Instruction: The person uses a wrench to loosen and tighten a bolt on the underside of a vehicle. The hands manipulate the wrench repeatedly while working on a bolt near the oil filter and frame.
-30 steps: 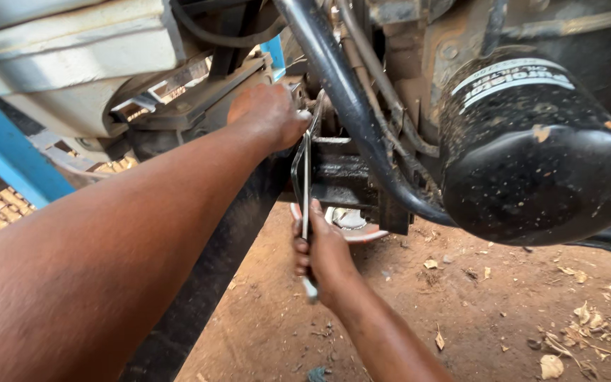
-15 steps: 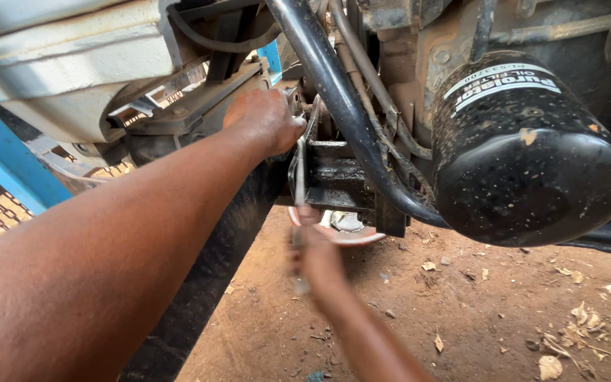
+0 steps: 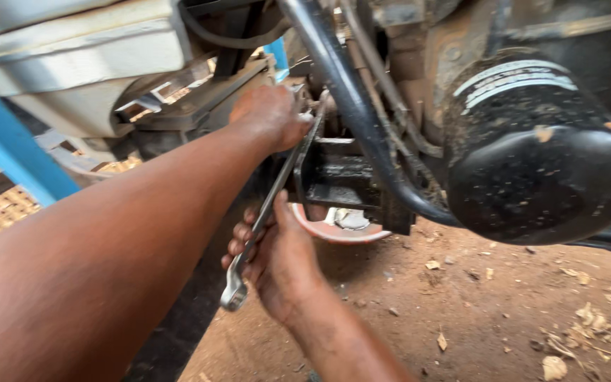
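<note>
Gripping the spanner (image 3: 266, 216) near its lower ring end, the right hand (image 3: 277, 258) sits at 7 o'clock from the left hand (image 3: 270, 117), which closes over the top end by the engine bracket (image 3: 337, 177). The spanner's axis runs 1-to-7 o'clock.

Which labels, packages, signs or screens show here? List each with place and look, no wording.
White rectangular label with dark print lines: wrapped round the upper end of the black cylindrical metal oil filter, right of the frame, curved with the can, dusty.
No packages, signs or screens in view.
</note>
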